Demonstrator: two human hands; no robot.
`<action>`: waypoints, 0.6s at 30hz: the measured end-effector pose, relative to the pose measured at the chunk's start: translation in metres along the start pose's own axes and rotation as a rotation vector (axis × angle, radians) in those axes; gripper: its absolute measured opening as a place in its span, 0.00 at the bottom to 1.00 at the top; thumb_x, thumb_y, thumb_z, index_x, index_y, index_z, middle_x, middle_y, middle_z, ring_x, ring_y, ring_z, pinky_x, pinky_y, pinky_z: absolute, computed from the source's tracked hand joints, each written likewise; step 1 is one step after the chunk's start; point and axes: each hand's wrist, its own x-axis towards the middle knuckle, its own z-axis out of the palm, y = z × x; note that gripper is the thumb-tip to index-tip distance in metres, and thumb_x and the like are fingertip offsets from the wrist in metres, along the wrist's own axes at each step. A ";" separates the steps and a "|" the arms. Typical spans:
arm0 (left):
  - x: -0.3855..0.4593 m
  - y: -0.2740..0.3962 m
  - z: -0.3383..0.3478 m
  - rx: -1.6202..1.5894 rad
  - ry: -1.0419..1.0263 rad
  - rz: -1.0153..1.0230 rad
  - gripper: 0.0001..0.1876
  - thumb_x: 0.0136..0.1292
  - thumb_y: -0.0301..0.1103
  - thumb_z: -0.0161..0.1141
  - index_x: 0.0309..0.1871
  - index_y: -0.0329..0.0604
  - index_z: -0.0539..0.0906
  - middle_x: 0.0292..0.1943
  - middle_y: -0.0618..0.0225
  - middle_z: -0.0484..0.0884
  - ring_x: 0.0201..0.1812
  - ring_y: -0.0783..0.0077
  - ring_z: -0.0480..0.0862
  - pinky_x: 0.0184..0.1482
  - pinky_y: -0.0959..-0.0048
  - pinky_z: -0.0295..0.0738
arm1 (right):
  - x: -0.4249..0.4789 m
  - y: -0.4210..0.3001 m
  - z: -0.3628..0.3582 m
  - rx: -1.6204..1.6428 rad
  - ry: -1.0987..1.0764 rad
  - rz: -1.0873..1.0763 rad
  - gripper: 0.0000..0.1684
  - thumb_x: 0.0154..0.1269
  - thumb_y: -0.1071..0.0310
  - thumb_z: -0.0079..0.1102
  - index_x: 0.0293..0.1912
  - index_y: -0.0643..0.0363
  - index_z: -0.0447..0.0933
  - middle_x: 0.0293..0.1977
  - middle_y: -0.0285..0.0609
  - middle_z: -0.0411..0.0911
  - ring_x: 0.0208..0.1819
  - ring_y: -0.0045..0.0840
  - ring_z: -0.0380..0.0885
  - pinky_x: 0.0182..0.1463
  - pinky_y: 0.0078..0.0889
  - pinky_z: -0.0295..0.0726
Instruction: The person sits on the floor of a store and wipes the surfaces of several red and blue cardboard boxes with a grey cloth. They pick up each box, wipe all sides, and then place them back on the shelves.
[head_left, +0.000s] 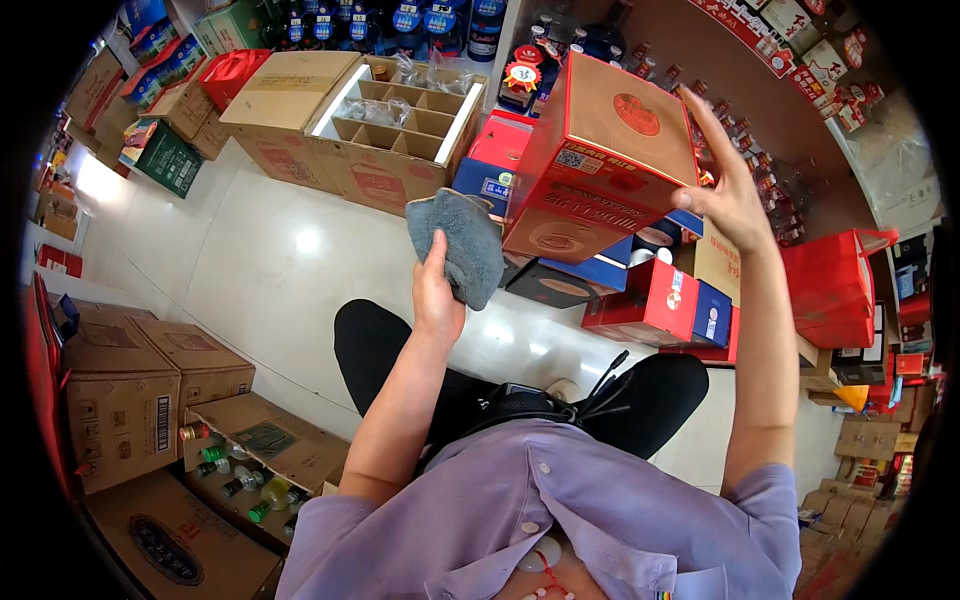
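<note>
My left hand (439, 300) grips a folded grey cloth (461, 244), held over the floor in front of my knees. To its right, a large red and gold carton (600, 161) with printed writing sits raised on other boxes. My right hand (724, 187) is spread along the carton's right side. Its thumb lies at the near right corner and its fingers reach towards the far edge. Whether the fingers press on the carton is not plain. Beneath the carton are a blue box (600, 264), a dark box (559, 285) and a red gift box (651, 300).
An uncovered cardboard carton (397, 176) with dividers and plastic bags stands at the far left. Bottles line a shelf (660, 45) behind the red carton. A red bag (832, 289) stands right. Left of me, a cardboard box (262, 442) holds several bottles. Pale tiled floor (262, 247) lies between.
</note>
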 end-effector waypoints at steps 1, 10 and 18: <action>0.001 -0.001 -0.001 0.005 0.006 -0.018 0.25 0.77 0.47 0.44 0.68 0.39 0.66 0.63 0.61 0.74 0.63 0.62 0.75 0.65 0.61 0.69 | -0.009 0.001 0.008 -0.039 0.027 -0.024 0.64 0.38 0.39 0.77 0.73 0.51 0.60 0.73 0.52 0.55 0.78 0.39 0.47 0.77 0.49 0.48; 0.004 0.000 0.001 -0.034 -0.021 -0.078 0.26 0.77 0.46 0.43 0.70 0.40 0.64 0.67 0.61 0.71 0.67 0.60 0.71 0.68 0.59 0.64 | -0.062 0.000 0.058 0.151 0.324 0.077 0.68 0.37 0.46 0.82 0.74 0.55 0.55 0.71 0.53 0.59 0.73 0.42 0.59 0.67 0.49 0.68; 0.005 -0.005 0.003 -0.020 0.056 -0.054 0.26 0.76 0.47 0.45 0.65 0.32 0.69 0.60 0.57 0.77 0.60 0.61 0.77 0.62 0.62 0.71 | 0.051 -0.060 0.029 -0.762 -0.285 -0.312 0.70 0.30 0.36 0.77 0.75 0.37 0.53 0.73 0.61 0.50 0.74 0.54 0.51 0.71 0.64 0.53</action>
